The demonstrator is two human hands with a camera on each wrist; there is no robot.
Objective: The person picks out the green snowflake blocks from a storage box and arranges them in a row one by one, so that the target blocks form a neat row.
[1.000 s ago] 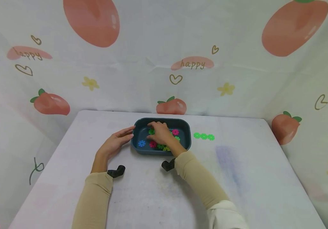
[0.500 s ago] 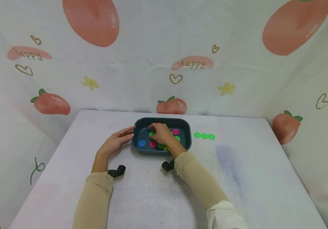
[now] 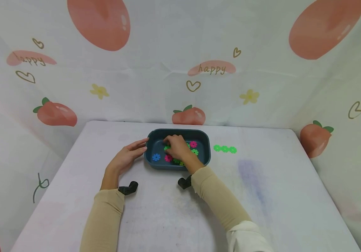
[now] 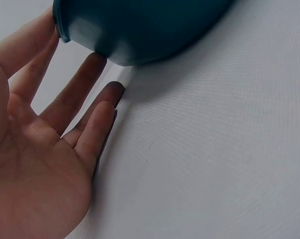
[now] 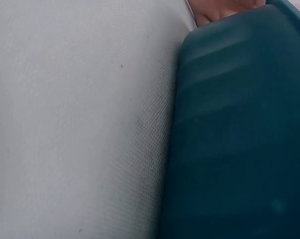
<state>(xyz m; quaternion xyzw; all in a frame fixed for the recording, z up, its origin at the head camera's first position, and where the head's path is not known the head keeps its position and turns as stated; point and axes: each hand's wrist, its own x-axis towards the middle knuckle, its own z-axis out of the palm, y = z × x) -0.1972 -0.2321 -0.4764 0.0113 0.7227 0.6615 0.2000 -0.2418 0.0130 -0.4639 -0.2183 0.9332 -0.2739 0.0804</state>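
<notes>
A dark teal plastic basin holds several flower-shaped plastic discs. My right hand reaches down into it, thumb and index finger pinching a green flower-shaped disc; the palm hides part of the pile. Left of the hand lies a blue disc, close to a red one. A pink disc shows at the right. My left hand rests extended fingers against the basin's left end. In the left wrist view, the left hand's fingertips meet the basin wall.
Right of the basin, joined bright green discs lie in a row on the white table. A patterned cloth hangs behind the table's back edge. Black wrist-worn devices sit at both cuffs. The basin's side fills much of the right wrist view.
The right hand's thumb and index finger have drawn closer together around the green disc, which has shifted slightly toward the person. The left hand has stayed in place.
</notes>
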